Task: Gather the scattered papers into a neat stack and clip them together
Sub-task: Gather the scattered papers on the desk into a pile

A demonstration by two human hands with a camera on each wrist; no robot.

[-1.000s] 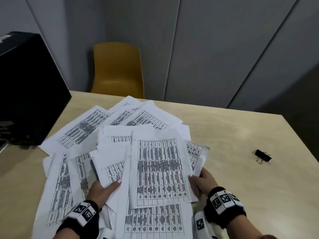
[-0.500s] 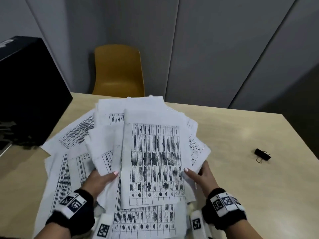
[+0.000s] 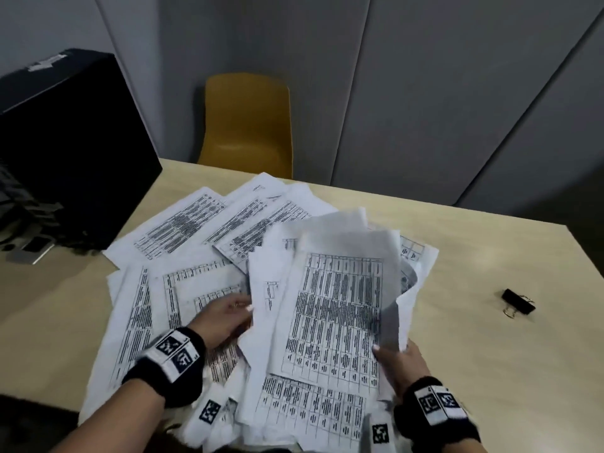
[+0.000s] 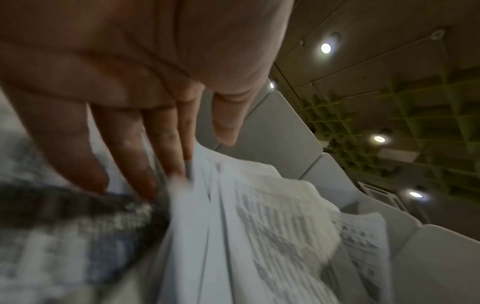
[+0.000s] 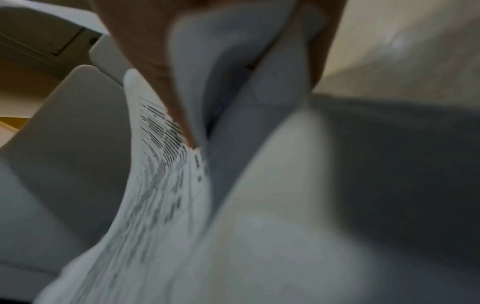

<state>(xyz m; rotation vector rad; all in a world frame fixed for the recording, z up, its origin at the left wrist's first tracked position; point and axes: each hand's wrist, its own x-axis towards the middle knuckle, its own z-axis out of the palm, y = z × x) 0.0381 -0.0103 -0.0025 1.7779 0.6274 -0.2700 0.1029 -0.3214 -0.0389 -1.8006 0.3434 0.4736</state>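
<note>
Printed table sheets lie scattered over the wooden table. My right hand grips a bundle of sheets at its lower right edge, thumb on top, and holds it tilted above the pile. The right wrist view shows the bundle pinched between thumb and fingers. My left hand reaches to the bundle's left edge with straight fingers that touch the sheet edges. More loose sheets fan out to the left and back. A black binder clip lies apart on the table to the right.
A large black box stands at the table's left edge, close to the loose sheets. A yellow chair stands behind the far edge, in front of grey wall panels. Bare tabletop lies between the papers and the clip.
The bundle has swung to the right and dropped lower, and its right side now curls up in my right hand. My left hand now lies against its left edge.
</note>
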